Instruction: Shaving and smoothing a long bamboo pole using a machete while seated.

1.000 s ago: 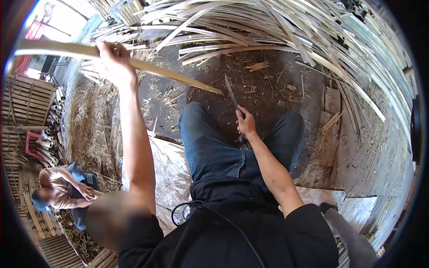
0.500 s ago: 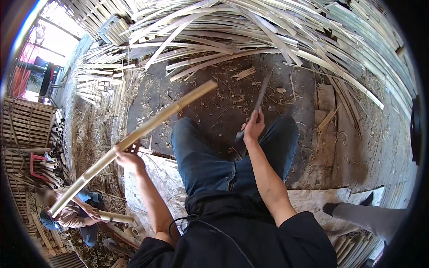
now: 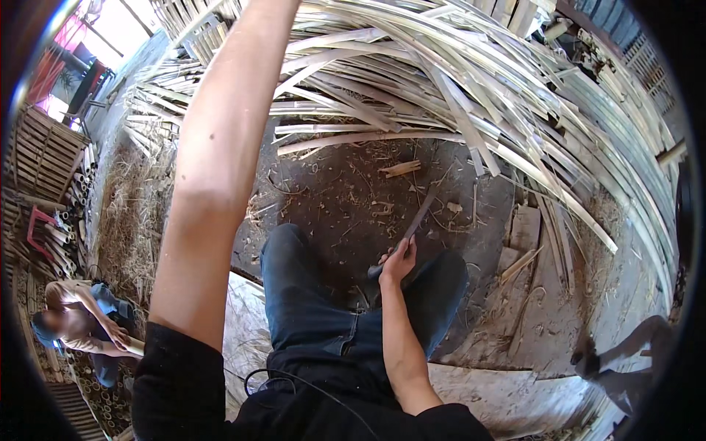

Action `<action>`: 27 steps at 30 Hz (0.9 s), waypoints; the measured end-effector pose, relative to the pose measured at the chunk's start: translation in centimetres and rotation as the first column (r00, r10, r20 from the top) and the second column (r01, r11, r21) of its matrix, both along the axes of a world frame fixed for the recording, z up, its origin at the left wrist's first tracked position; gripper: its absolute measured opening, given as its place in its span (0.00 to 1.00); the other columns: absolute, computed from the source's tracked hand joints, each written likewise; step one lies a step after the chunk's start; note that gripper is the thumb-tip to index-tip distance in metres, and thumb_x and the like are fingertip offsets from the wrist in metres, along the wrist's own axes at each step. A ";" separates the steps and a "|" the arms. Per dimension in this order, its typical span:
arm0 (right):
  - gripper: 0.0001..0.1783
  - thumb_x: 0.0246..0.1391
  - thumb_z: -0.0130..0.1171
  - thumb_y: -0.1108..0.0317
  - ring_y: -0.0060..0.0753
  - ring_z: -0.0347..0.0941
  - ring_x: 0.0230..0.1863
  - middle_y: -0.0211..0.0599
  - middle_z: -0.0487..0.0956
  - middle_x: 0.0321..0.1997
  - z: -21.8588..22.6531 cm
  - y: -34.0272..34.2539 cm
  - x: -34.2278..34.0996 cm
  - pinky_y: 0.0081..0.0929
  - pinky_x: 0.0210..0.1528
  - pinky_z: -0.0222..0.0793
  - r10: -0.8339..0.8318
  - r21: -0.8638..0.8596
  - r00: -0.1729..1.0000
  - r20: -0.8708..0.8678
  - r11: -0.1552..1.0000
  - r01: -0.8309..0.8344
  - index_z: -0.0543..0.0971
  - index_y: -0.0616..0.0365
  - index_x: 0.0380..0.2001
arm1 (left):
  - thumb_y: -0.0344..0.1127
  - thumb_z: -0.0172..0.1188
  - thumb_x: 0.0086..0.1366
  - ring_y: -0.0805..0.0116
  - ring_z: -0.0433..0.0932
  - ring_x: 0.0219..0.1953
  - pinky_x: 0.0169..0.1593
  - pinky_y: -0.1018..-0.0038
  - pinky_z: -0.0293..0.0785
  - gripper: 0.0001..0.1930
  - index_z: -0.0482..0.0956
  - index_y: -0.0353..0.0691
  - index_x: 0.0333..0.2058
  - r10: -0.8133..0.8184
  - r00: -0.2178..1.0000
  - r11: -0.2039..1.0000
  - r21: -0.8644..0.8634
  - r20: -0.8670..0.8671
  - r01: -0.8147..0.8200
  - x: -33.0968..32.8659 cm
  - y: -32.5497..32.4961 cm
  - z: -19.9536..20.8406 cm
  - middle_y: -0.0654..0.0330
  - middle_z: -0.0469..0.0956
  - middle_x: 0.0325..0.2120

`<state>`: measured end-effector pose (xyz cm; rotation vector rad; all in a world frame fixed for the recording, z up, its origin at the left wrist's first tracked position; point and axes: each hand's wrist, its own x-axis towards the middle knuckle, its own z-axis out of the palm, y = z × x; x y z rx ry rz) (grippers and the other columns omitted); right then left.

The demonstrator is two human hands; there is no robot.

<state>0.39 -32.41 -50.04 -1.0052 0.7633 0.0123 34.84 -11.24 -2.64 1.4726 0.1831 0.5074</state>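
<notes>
My right hand is closed round the handle of a long, dark-bladed knife. Its blade points away from me, and the hand is between my knees. My left forearm stretches far forward across the upper left, and the hand itself lies beyond the top edge, so its fingers and anything in them are hidden. Past the blade, a big heap of split bamboo strips spreads over the floor. A short bamboo piece lies on the dark floor beyond the knife tip.
Shavings litter the dark floor. A co-worker sits at lower left by cut bamboo pieces, hands on a pole. Another person's legs show at lower right. A red plastic frame stands at far left, and boards lie on the right.
My left arm has swung up and forward, taking the hand out of the picture. The bamboo pole it held is out of sight. My right hand keeps the knife, and the view has shifted.
</notes>
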 end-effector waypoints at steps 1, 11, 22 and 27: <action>0.26 0.69 0.53 0.55 0.19 0.64 0.20 0.30 0.69 0.29 -0.9 -0.9 0.2 0.20 0.14 0.61 0.009 0.008 1.000 -0.030 1.000 -0.009 0.67 0.46 0.66 | 0.58 0.43 0.75 0.51 0.72 0.41 0.45 0.58 0.74 0.32 0.69 0.29 0.58 -0.008 0.999 0.984 0.177 -0.037 0.015 2.1 -1.6 -2.5 0.46 0.73 0.40; 0.30 0.70 0.53 0.52 0.15 0.58 0.13 0.25 0.67 0.22 -3.6 -1.9 -0.1 0.18 0.13 0.57 0.019 -0.043 0.993 -0.115 0.999 -0.024 0.64 0.51 0.69 | 0.62 0.60 0.64 0.49 0.76 0.51 0.48 0.54 0.79 0.38 0.67 0.42 0.63 -0.212 0.504 0.956 -0.285 -0.838 -0.072 -2.6 -5.1 -55.6 0.46 0.75 0.48; 0.30 0.70 0.54 0.55 0.12 0.58 0.15 0.22 0.66 0.22 -2.8 -0.3 1.8 0.16 0.14 0.57 0.064 -0.018 0.981 -0.184 0.998 -0.068 0.64 0.49 0.70 | 0.52 0.60 0.70 0.60 0.79 0.44 0.42 0.64 0.81 0.22 0.73 0.44 0.53 -0.014 0.769 0.653 -0.588 -0.639 -0.477 2.8 4.8 -65.0 0.56 0.77 0.44; 0.28 0.70 0.53 0.55 0.15 0.61 0.17 0.28 0.68 0.26 -2.5 -1.6 2.0 0.17 0.14 0.60 0.068 -0.076 0.972 -0.226 0.993 -0.087 0.66 0.51 0.69 | 0.39 0.61 0.70 0.61 0.78 0.46 0.45 0.65 0.81 0.19 0.69 0.33 0.51 0.417 0.701 0.705 -0.281 -0.578 -0.651 0.4 -2.1 -57.3 0.50 0.77 0.44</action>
